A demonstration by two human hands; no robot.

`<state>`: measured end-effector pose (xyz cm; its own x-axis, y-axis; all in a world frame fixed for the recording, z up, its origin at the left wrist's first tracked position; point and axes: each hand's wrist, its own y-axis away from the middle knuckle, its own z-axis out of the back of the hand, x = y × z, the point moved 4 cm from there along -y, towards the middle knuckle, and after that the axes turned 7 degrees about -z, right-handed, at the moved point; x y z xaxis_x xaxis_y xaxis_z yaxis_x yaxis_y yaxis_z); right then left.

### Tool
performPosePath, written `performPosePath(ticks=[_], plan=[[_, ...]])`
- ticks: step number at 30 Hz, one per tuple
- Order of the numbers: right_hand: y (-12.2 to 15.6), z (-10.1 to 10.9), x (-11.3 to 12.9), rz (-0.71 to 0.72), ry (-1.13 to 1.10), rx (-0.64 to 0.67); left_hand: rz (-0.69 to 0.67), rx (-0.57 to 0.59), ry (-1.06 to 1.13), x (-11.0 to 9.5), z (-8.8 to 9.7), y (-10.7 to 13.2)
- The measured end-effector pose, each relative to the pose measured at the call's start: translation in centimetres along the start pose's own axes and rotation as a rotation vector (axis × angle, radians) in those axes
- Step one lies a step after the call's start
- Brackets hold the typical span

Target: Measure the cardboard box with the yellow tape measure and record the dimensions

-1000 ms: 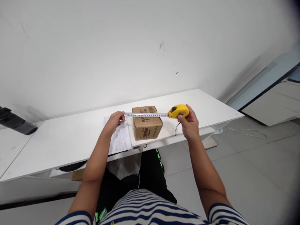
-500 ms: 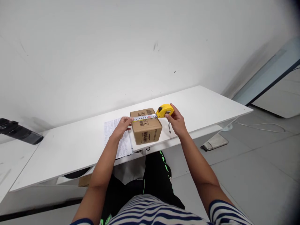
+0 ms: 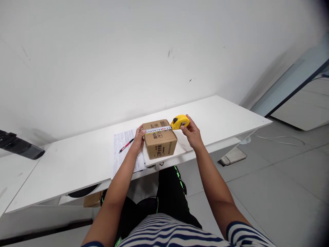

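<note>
A brown cardboard box [image 3: 160, 142] with dark printing stands on the white table [image 3: 77, 157] near its front edge. Across its top lies the pulled-out blade of a yellow tape measure [image 3: 180, 121], its numbers facing up. My right hand [image 3: 192, 133] grips the tape measure's case just past the box's right side. At the box's left edge, my left hand [image 3: 139, 140] pinches the blade's end, thumb on top and fingers down along the box side. Partly under my left wrist lie written sheets of paper [image 3: 120, 140] with a red and black pen [image 3: 125, 146] on them.
A dark bottle [image 3: 20, 145] lies tilted at the far left. The wall [image 3: 159, 61] rises behind the table. On the floor at right are a flat device [image 3: 232, 157] and a white cable [image 3: 280, 137]. A cardboard piece [image 3: 92, 199] sits below the table.
My left hand has shifted right and up against the box's left side, and the pen on the papers now shows. The box and tape measure stay nearly in place.
</note>
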<state>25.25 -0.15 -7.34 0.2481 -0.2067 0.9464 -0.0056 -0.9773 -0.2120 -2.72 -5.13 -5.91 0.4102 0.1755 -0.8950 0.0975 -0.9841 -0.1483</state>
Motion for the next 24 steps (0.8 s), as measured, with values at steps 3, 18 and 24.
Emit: performPosePath(ticks=[3,18,24], plan=[[0.1,0.0,0.0,-0.007,0.011,-0.008,-0.013,-0.055,-0.013,0.0,0.2,0.1],[0.5,-0.2,-0.5,-0.005,-0.042,-0.053,0.001,-0.038,-0.024,-0.2,0.1,0.4],[0.8,0.0,-1.2,-0.005,-0.049,-0.085,-0.007,-0.011,-0.013,-0.3,-0.2,0.6]])
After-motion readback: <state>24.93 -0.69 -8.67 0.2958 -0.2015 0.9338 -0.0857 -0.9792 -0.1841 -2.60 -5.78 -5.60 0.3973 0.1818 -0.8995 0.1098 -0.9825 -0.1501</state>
